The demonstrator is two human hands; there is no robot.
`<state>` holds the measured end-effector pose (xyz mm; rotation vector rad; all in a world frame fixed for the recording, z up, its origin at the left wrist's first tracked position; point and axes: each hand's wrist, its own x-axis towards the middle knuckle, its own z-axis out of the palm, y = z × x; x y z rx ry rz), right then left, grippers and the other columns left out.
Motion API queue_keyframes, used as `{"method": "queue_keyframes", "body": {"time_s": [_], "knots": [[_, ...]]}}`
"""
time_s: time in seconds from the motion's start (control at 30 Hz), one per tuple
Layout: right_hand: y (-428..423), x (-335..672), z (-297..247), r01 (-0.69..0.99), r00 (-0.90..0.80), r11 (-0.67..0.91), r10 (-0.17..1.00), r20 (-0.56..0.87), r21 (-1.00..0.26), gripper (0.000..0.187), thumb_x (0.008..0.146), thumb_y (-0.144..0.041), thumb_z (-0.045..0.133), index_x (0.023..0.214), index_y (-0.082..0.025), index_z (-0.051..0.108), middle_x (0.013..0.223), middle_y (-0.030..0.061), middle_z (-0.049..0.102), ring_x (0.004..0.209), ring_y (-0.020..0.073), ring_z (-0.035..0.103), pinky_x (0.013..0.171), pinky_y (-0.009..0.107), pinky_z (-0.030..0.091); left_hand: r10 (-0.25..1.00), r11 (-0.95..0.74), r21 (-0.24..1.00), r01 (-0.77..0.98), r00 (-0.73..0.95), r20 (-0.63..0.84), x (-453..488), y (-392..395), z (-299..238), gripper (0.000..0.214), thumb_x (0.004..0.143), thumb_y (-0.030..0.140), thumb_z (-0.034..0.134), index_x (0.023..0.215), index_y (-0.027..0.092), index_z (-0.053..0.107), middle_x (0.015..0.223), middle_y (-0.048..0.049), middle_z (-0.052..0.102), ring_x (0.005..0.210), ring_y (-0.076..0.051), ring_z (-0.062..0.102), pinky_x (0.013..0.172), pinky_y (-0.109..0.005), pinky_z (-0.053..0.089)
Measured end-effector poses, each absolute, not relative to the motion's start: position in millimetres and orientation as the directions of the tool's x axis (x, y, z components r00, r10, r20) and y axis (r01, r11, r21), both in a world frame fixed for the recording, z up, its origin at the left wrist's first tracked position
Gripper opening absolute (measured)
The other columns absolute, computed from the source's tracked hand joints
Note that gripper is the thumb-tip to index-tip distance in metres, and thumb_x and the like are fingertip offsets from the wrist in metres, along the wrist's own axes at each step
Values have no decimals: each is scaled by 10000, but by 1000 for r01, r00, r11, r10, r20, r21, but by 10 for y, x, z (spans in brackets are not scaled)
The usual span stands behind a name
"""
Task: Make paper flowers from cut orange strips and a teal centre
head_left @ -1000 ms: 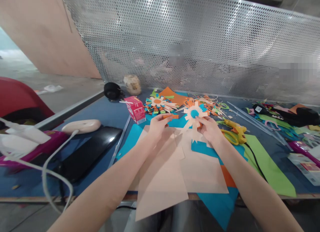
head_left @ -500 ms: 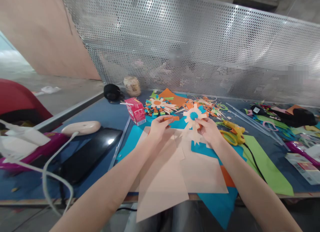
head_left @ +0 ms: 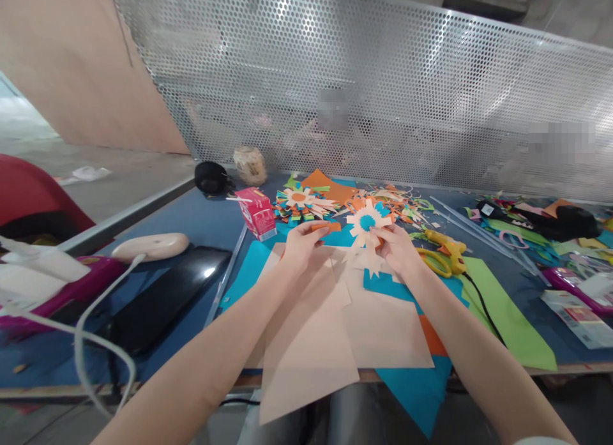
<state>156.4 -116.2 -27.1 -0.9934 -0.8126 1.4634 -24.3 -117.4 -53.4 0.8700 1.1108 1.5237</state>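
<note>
My left hand (head_left: 301, 241) is closed in a pinch on a small orange paper strip (head_left: 326, 226). My right hand (head_left: 398, 247) grips a peach paper flower with a blue centre (head_left: 366, 222), held upright just above the table. Both hands hover over peach paper sheets (head_left: 316, 324) that lie on blue paper (head_left: 412, 394) near the table's front edge. A finished paper flower with an orange centre (head_left: 301, 201) lies beyond my left hand.
A yellow glue gun (head_left: 445, 246) and scissors lie right of my right hand, on green paper (head_left: 507, 317). A red carton (head_left: 258, 212) stands to the left. A black tablet (head_left: 167, 298), white cable and pink device sit far left. Perforated metal screen (head_left: 383, 94) behind.
Both hands and the flower have stayed nearly still; the view has drifted slightly, so everything sits a little further left.
</note>
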Motion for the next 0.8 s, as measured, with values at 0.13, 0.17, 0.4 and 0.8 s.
{"method": "queue_keyframes", "body": {"time_s": [0.13, 0.17, 0.4, 0.8], "knots": [[-1184, 1561, -251, -400, -7, -128, 991, -137, -907, 353, 399, -182, 751, 683, -173, 542, 554, -53, 600, 502, 86, 544, 477, 217, 427, 974, -49, 950, -309, -227, -24, -245, -1181, -533, 312, 413, 291, 792, 671, 150, 688, 696, -33, 649, 601, -100, 525, 526, -217, 363], [-1189, 1563, -243, -399, -9, -129, 991, -136, -908, 351, 398, -183, 751, 682, -172, 545, 555, -52, 601, 504, 85, 544, 477, 215, 425, 973, -45, 952, -304, -228, -26, -245, -1185, -530, 313, 413, 291, 792, 670, 148, 686, 691, -32, 647, 585, -94, 515, 526, -219, 364], [-1183, 1576, -238, -406, -18, -114, 993, -117, -907, 344, 401, -187, 754, 678, -173, 551, 561, -52, 601, 507, 84, 545, 488, 217, 425, 977, -55, 951, -305, -211, -11, -250, -1185, -538, 328, 421, 303, 792, 688, 147, 683, 711, -35, 649, 571, -88, 501, 530, -226, 361], [-1170, 1586, -269, -401, -18, -91, 996, -91, -912, 352, 407, -196, 764, 682, -177, 546, 559, -60, 585, 509, 78, 540, 496, 215, 422, 979, -44, 970, -239, -202, -6, -242, -1221, -482, 307, 447, 306, 764, 693, 142, 680, 744, -51, 663, 549, -84, 474, 537, -239, 343]]}}
